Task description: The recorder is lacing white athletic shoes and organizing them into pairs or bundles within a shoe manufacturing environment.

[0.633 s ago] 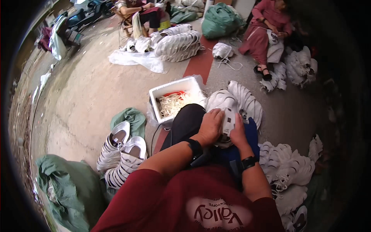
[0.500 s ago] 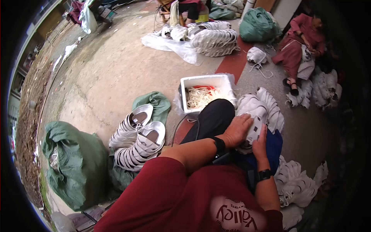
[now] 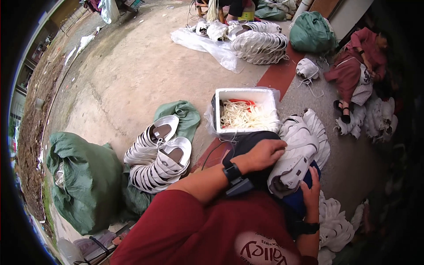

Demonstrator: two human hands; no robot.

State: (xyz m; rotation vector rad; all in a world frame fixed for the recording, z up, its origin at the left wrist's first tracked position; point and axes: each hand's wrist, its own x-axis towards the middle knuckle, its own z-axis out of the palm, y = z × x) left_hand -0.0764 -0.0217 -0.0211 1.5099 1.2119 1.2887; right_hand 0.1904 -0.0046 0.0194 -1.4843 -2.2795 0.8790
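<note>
A bundle of white shoe uppers point(image 3: 293, 152) lies across my lap, with dark eyelets or slots along its side and its opening toward me. My left hand point(image 3: 265, 154) is at the bundle's left edge, fingers bent and drawn together; whatever they pinch, if anything, is too small to make out. On the other side, my right hand point(image 3: 312, 192) has its fingers apart and raised beside the lower end of the bundle, over blue cloth. Past my knee, a white foam box point(image 3: 247, 92) holds a tangle of cream laces point(image 3: 245, 115) and something red.
To the left are two stacks of nested white shoes point(image 3: 154, 170) and a stuffed green sack point(image 3: 81, 181). More white uppers point(image 3: 333, 221) lie at my right side. Shoe stacks point(image 3: 260, 46) stand ahead, and a seated person point(image 3: 360, 66) works at the far right.
Both hands have come off the top of the bundle, the left moving left and the right moving down. The bundle now tilts with its opening showing. My view has shifted slightly.
</note>
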